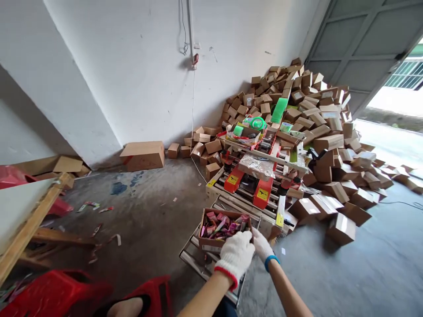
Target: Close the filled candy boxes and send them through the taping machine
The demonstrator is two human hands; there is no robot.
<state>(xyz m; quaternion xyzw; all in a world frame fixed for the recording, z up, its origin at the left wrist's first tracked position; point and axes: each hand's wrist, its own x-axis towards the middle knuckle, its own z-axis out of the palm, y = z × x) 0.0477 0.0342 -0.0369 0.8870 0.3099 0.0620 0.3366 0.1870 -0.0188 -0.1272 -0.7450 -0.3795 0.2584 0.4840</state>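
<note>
An open cardboard box (211, 241) filled with pink and multicoloured packets sits on the roller bed of a carton sealing machine (254, 185). My left hand (236, 255), in a white glove with a red cuff, is curled over the box's near right corner. My right hand (262, 246), in a white glove with a blue cuff, is closed against the box's right side just behind the left hand. Both forearms reach in from the bottom edge.
A big heap of sealed cardboard boxes (317, 132) is piled against the wall and door at right. A larger box (142, 155) lies by the wall. A wooden table edge (29, 224) is at left, red plastic stools (56, 293) at bottom left. Scraps litter the concrete floor.
</note>
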